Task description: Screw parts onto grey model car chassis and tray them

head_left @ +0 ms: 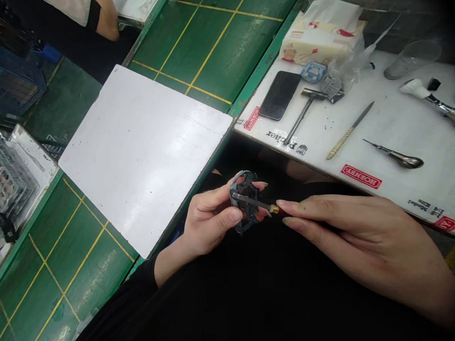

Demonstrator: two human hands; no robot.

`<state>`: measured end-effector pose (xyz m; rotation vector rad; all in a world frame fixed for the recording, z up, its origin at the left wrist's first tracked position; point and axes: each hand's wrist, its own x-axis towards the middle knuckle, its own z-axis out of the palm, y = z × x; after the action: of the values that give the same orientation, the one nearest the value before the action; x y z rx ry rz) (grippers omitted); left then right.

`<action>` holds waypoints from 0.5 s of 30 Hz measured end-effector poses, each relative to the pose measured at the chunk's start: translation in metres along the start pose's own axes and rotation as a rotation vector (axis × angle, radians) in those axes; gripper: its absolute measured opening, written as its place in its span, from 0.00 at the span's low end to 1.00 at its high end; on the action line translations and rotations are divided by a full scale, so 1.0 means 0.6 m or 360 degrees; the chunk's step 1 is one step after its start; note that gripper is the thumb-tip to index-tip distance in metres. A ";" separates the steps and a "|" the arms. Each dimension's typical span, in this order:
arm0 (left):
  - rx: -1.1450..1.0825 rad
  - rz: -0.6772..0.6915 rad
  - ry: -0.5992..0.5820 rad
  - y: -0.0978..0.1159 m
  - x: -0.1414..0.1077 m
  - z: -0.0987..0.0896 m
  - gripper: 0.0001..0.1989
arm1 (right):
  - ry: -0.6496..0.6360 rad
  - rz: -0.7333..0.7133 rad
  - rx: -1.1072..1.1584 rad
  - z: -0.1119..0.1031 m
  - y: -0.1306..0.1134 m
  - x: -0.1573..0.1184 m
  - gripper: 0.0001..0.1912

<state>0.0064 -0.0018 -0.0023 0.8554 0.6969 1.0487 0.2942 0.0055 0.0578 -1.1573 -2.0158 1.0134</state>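
Between the thumb and fingers of my left hand (208, 220) is a small dark grey plastic part (250, 220) with a curved rim and open framework. My right hand (359, 241) grips a slim tool (258, 203) with a flat metal shaft, a brass collar and a dark red handle mostly hidden by the fingers. It looks like a small file or scraper. The tool's shaft lies across the part, its tip at the rim near my left thumb. Both hands are above my dark-clothed lap, closed on what they hold.
A white board (145, 156) lies across the green bench (213, 42). On the right-hand worktop (387, 123) are a phone (280, 94), a small hammer (300, 118), a file with a wrapped handle (350, 131), a pointed tool (400, 155) and a tissue pack (320, 35). Another person's arm (107, 21) shows at the top.
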 end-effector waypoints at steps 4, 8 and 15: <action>0.0001 -0.0017 0.0005 0.002 -0.001 0.001 0.25 | 0.0016 -0.0016 0.0000 -0.001 0.002 -0.001 0.15; -0.0011 0.0011 -0.0015 0.002 -0.001 0.002 0.21 | -0.0010 -0.0029 -0.0025 -0.002 0.004 0.000 0.14; -0.0035 0.0045 -0.0037 0.001 0.000 0.003 0.21 | -0.0003 -0.0040 -0.0016 -0.003 0.004 0.000 0.13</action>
<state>0.0076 -0.0018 -0.0012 0.8591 0.6542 1.0684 0.2966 0.0066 0.0566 -1.1339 -2.0342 0.9933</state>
